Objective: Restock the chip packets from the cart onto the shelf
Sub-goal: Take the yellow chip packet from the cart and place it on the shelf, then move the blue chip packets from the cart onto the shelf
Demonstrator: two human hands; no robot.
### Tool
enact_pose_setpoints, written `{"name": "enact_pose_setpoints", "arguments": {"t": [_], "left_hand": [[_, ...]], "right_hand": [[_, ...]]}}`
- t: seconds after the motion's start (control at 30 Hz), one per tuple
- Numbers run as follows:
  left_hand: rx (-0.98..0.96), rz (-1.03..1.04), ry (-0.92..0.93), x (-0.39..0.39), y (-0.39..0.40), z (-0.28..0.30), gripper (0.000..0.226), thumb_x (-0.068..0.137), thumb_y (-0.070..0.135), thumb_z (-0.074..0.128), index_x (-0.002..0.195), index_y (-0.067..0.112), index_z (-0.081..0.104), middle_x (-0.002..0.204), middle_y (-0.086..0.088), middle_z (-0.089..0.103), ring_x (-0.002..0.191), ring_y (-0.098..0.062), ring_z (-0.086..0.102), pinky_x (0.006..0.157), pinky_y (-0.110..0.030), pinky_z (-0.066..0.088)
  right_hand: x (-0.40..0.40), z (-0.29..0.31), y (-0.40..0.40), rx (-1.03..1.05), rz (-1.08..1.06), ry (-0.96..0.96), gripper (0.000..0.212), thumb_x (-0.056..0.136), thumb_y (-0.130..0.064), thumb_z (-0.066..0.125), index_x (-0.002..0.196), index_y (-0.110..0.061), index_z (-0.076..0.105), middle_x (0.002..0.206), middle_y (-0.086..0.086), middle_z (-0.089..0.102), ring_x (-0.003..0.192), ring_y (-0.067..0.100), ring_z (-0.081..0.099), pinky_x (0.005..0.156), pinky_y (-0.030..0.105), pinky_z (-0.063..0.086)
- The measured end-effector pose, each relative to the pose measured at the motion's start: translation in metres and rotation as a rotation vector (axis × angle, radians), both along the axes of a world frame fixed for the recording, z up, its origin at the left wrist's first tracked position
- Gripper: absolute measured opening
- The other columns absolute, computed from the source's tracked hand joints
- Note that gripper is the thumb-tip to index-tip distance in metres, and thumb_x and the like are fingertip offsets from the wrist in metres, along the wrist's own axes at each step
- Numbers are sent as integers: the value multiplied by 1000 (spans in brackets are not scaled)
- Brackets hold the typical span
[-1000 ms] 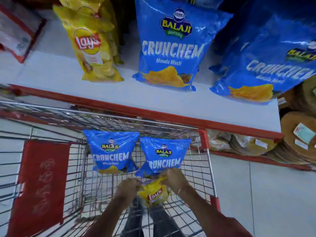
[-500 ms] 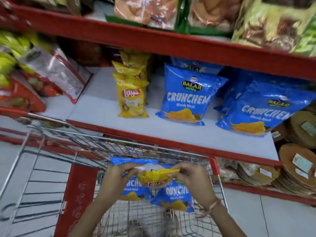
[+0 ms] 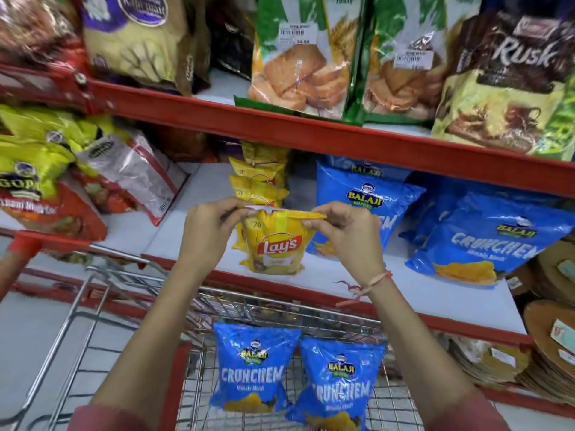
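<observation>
A yellow Lay's packet (image 3: 275, 244) hangs upright over the white shelf (image 3: 326, 272), in front of a row of the same yellow packets (image 3: 258, 178). My left hand (image 3: 208, 231) pinches its top seam at the left corner and my right hand (image 3: 345, 234) pinches the right corner. Two blue Crunchem packets (image 3: 252, 365) (image 3: 337, 387) stand in the wire cart (image 3: 130, 309) below my arms.
Blue Crunchem packets (image 3: 488, 241) (image 3: 370, 197) fill the shelf to the right of the yellow row. Red, white and yellow snack bags (image 3: 93, 178) lie on the left. Rusk and toast packs (image 3: 301, 57) stand on the shelf above, behind a red shelf edge (image 3: 311, 135).
Both hands lifted the yellow Lay's packet out of the cart and carried it up to the shelf, in front of the yellow row. My view tilted up.
</observation>
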State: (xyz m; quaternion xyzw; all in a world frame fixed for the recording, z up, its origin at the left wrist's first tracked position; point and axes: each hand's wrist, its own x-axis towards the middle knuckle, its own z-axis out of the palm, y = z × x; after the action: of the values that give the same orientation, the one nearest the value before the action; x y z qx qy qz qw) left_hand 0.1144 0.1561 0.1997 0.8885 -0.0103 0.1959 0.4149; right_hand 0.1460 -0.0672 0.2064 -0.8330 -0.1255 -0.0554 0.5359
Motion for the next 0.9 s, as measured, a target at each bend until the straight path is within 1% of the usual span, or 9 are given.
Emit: {"name": "enact_pose_setpoints", "arguments": {"t": [0.07,0.2,0.33,0.43,0.5,0.63,0.73,0.83,0.9], "left_hand": [[8,5,3,15,5,-8,11,85,19,65,89,17,76,72,-13,75,63,-30,64,59,-38,45],[-30,-33,112,32,8,-32,11,85,18,66,91,15,75,78,-12,76,71,-23,68,69,-40,54],[-55,-3,179,31,9,-54,31,86,26,66,116,19,63,94,-15,74,89,-25,69,83,-44,58],[-85,78,114,8,8,-67,49,88,38,60,133,29,43,132,-3,58,114,-16,56,95,-33,48],[-112,165,20,-20,5,-79,42,90,39,55,130,31,44,131,7,54,114,-10,55,92,-28,46],[-93,198,23,-82,-4,-128,26,89,32,55,116,32,54,110,11,60,89,-2,58,73,-6,45],[-179,198,186,-113,-5,-180,20,88,33,55,107,39,56,104,23,61,90,-6,61,73,-17,50],[-283,273,385,-122,1,-231,23,87,22,64,110,25,60,107,2,67,97,-22,64,79,-36,52],[-372,352,539,-116,7,-260,36,85,18,68,119,15,57,114,-12,66,103,-33,62,79,-36,49]], "right_hand": [[12,-8,7,19,-7,23,4,78,-15,75,79,-18,72,72,3,75,69,13,71,65,33,62],[25,-35,18,-36,-55,44,6,77,-15,76,82,-14,73,70,1,72,67,15,69,61,14,55],[20,-59,22,-77,-151,22,25,77,-23,76,101,-19,71,85,-2,74,76,2,64,76,24,58],[3,-71,22,-38,-174,-13,47,80,-31,73,124,-26,55,125,-5,63,107,5,59,91,21,49],[-20,-85,21,-30,-217,-61,44,84,-34,69,125,-31,52,126,-7,58,112,12,58,95,22,46],[-73,-130,15,-103,-253,-54,28,87,-29,65,113,-36,56,109,-11,57,102,0,54,87,3,38],[-104,-171,12,-129,-250,91,17,86,-22,67,102,-27,62,95,-11,63,90,2,60,77,15,50],[-116,-212,12,-225,-271,352,19,87,-23,67,105,-16,65,86,-6,70,77,-1,64,68,25,55],[-112,-236,17,-359,-210,557,25,89,-29,63,104,-9,66,86,7,73,79,19,68,70,32,53]]}}
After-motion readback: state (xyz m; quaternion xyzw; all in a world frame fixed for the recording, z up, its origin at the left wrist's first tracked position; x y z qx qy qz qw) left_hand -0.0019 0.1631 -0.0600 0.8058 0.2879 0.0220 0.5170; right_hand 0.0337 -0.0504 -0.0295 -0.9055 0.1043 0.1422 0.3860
